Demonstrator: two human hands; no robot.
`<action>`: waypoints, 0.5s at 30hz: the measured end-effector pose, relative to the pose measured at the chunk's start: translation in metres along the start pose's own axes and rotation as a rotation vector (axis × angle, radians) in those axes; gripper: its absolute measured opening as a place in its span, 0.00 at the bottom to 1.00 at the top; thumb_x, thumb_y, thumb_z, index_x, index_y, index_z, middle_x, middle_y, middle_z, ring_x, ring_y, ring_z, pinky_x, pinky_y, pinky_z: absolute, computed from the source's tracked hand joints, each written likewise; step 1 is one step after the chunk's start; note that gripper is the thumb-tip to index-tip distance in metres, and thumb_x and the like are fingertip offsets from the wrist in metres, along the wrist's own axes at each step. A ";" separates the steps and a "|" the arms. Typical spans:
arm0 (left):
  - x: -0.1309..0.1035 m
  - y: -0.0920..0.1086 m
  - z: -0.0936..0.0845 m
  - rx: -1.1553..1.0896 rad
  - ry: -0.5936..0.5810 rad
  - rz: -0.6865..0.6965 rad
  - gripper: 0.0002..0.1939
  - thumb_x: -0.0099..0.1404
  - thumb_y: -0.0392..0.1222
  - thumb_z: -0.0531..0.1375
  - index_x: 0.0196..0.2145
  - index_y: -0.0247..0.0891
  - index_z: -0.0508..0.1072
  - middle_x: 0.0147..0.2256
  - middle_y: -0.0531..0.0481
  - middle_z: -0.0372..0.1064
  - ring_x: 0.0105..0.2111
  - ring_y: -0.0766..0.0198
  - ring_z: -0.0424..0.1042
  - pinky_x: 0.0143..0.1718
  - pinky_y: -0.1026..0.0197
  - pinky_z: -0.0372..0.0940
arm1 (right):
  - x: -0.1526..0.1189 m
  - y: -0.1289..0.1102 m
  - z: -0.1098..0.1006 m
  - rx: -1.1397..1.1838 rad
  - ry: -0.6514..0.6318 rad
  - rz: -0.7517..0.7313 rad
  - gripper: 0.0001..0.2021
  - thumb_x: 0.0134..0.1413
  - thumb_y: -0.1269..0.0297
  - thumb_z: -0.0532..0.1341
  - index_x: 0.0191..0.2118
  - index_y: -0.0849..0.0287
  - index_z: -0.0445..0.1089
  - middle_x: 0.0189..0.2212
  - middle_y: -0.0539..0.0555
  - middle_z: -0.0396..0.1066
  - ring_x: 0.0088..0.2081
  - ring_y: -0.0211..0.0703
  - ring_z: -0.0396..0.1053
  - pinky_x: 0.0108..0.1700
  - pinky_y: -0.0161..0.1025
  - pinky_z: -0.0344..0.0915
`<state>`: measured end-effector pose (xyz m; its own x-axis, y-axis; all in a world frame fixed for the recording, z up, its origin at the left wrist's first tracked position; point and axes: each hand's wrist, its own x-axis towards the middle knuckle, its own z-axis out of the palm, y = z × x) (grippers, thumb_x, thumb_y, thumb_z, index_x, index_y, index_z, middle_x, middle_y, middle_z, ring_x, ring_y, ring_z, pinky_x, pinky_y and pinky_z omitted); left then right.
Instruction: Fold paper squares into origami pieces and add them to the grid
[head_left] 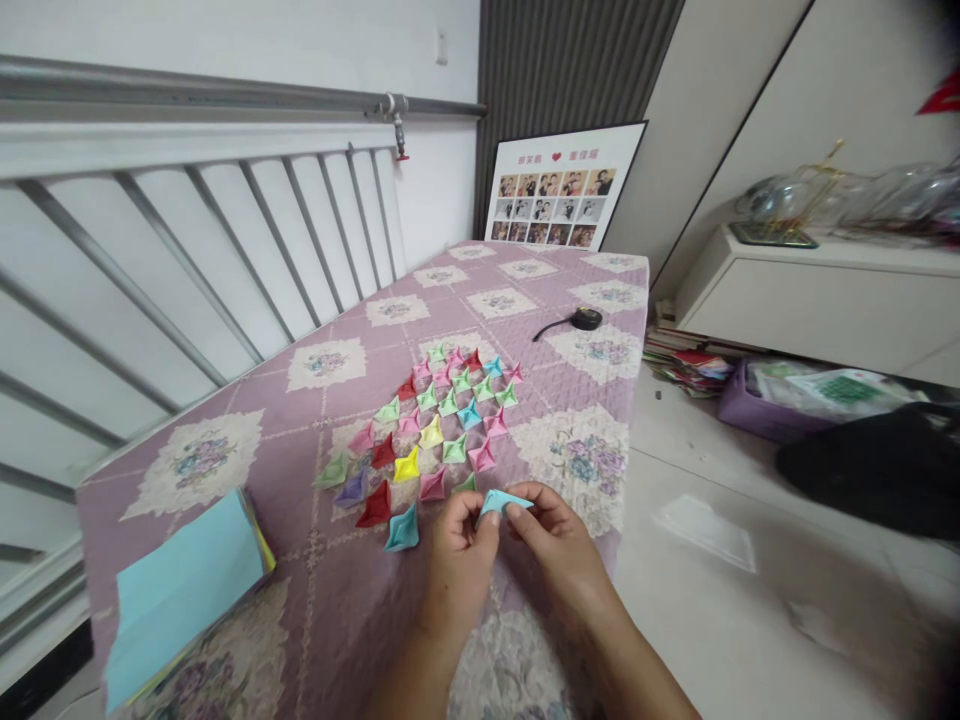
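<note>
Between my two hands is a small folded piece of light blue paper point(501, 499), pointed toward the right. My left hand point(463, 535) pinches its left side with thumb and fingers. On the right side, my right hand point(553, 524) grips the same paper, thumb on top. Just beyond my hands, several folded paper stars stand in slanting rows, among them a blue star point(403, 528), a dark red star point(374, 505) and a yellow star point(406, 464). A stack of coloured paper point(184, 590), light blue on top, lies at the table's left.
A purple floral cloth covers the table point(322, 520). A black tape measure point(586, 318) with a strap lies toward the far right. Metal railings point(247, 230) run along the left. A photo board point(559, 190) leans behind the table. On the floor right are a purple basket point(742, 400) and a black bag point(877, 470).
</note>
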<state>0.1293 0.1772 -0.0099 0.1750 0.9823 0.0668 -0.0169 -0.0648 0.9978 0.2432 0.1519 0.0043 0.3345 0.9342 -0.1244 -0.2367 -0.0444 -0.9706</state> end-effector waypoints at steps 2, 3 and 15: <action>0.000 -0.001 0.000 0.034 -0.009 0.013 0.04 0.61 0.40 0.57 0.31 0.38 0.69 0.28 0.54 0.66 0.29 0.67 0.64 0.34 0.66 0.60 | 0.001 -0.002 -0.004 -0.003 0.030 -0.022 0.19 0.40 0.51 0.70 0.36 0.57 0.72 0.29 0.50 0.69 0.31 0.38 0.62 0.33 0.35 0.60; 0.000 -0.002 0.000 0.048 -0.016 0.019 0.04 0.60 0.40 0.57 0.31 0.38 0.69 0.28 0.55 0.65 0.29 0.67 0.63 0.33 0.66 0.59 | 0.001 -0.003 -0.006 -0.010 0.029 -0.027 0.19 0.40 0.51 0.70 0.36 0.57 0.72 0.29 0.50 0.69 0.30 0.38 0.62 0.33 0.34 0.59; -0.003 0.004 0.002 -0.152 -0.053 -0.150 0.08 0.59 0.43 0.60 0.35 0.37 0.70 0.26 0.55 0.65 0.26 0.68 0.63 0.31 0.66 0.59 | -0.002 -0.003 -0.018 -0.169 0.042 -0.171 0.15 0.47 0.50 0.66 0.31 0.58 0.71 0.25 0.50 0.68 0.28 0.38 0.63 0.32 0.35 0.61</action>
<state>0.1310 0.1731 -0.0058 0.2378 0.9682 -0.0778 -0.1340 0.1121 0.9846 0.2595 0.1441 0.0041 0.3948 0.9179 0.0394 -0.0189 0.0510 -0.9985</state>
